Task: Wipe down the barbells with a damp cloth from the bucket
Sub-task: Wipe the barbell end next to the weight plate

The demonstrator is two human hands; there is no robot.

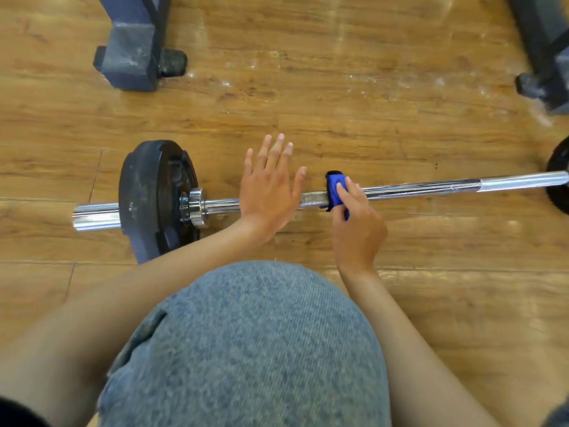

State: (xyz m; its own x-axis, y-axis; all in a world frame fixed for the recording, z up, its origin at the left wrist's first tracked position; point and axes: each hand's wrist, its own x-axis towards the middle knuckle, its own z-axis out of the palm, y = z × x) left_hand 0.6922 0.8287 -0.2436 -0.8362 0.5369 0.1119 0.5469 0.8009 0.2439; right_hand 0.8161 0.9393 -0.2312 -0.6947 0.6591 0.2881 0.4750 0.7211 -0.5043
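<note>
We see a chrome barbell [431, 188] lying on the wood floor [338, 87], its long axis left to right. The right hand [357, 223] wraps a blue cloth [334, 191] round the shaft. The left hand [268, 192] rests flat, fingers straight, beside a black plate [151, 198]. Dark rack feet [132, 53] stand beyond.
</note>
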